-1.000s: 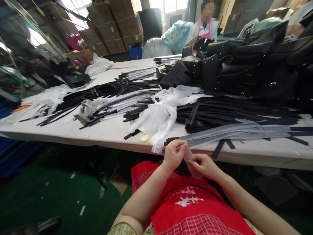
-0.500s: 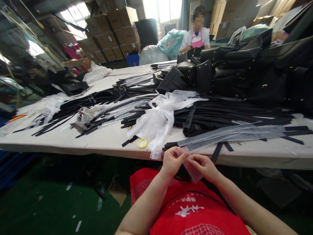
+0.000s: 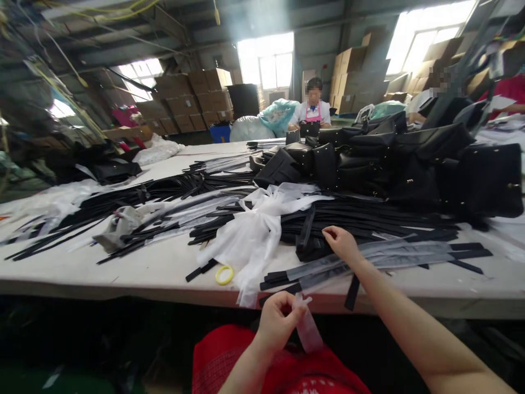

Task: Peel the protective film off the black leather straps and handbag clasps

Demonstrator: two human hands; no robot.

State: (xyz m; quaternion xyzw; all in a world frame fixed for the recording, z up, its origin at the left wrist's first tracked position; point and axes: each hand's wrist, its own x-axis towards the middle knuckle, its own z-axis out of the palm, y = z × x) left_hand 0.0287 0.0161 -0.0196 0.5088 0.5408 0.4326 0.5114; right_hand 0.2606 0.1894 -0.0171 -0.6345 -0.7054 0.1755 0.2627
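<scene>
My left hand (image 3: 281,320) is closed in a pinch on the top end of a translucent plastic sleeve (image 3: 308,330), which hangs down in front of the red apron (image 3: 229,355). Over the table, my right hand (image 3: 342,243) has its thumb and fingers pressed together above a bundle of black straps (image 3: 369,218). Whatever is between those fingertips, if anything, is too small to make out. Below the right wrist lie several black straps in clear plastic sleeves (image 3: 381,251). White plastic wrapping (image 3: 256,230) lies across the bundle's left part.
A yellow tape ring (image 3: 224,275) lies near the front edge of the pale table (image 3: 156,276). Black bags (image 3: 369,164) are heaped at the back right. More straps (image 3: 164,194) spread leftward. Across the table sits a person in a pink apron (image 3: 313,113); another person is at the far right.
My right hand has let go of the plastic sleeve and moved forward over the straps. My left hand keeps the sleeve, its top end now crumpled. The camera has tilted up.
</scene>
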